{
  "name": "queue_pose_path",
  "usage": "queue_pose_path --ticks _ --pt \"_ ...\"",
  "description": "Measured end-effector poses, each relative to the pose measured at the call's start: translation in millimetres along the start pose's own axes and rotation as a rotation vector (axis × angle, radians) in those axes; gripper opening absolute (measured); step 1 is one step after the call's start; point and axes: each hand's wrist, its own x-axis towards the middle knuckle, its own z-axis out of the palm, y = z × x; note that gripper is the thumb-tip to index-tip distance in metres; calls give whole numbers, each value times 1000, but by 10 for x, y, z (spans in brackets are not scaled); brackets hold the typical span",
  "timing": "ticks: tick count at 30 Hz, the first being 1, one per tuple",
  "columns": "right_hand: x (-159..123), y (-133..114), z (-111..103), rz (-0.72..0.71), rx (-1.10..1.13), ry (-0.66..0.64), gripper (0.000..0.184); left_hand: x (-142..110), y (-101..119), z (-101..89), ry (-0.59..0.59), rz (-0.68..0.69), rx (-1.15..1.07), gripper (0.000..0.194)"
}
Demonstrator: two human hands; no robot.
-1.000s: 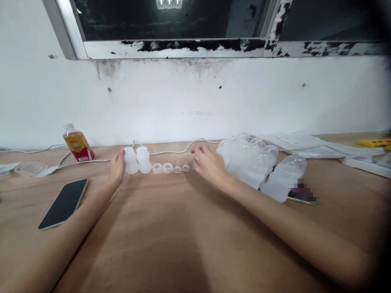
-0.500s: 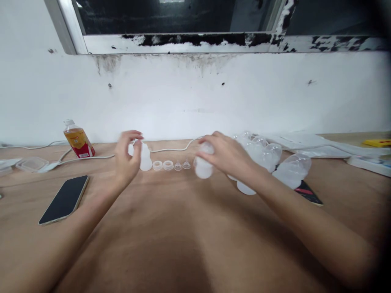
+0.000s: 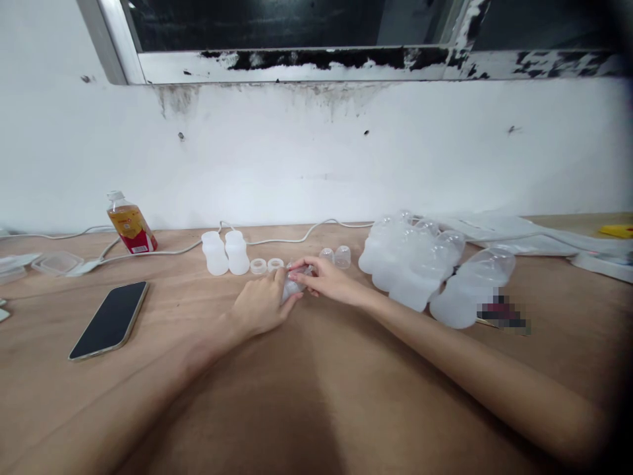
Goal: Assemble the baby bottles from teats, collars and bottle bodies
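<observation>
The left hand (image 3: 262, 303) is gripping one translucent bottle (image 3: 291, 287), the right hand (image 3: 336, 282) pinching its top; uneven pressure could slip it into the rings (image 3: 258, 266). Left of the hands, one phone (image 3: 109, 320) is lying, one drink bottle (image 3: 131, 228) and two white bottles (image 3: 215, 254) standing. Two rings are lying beyond the left fingers, two clear domes (image 3: 342, 257) sitting behind the right hand; rightward, capped bottles (image 3: 408, 280) are overlapping uncountably.

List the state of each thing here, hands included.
Left hand: fingers closed on a translucent piece.
Right hand: fingers on the same piece.
Drink bottle: standing, capped.
Phone at left: flat, screen dark.
Two white bottles: standing, uncapped.
Two rings: lying flat.
Two clear caps: dome up.
Clustered bottles: clear domed caps on.
</observation>
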Motion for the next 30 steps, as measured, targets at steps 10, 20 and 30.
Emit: queue_pose_path --ticks 10,20,30 --pt "-148 -295 -494 -181 -858 301 27 68 -270 -105 11 -149 -246 51" --pt "-122 174 -451 351 -1150 181 36 69 -254 -135 -35 -116 -208 52" --pt "-84 -188 -146 43 -381 -21 42 39 -174 -65 2 -32 -75 48"
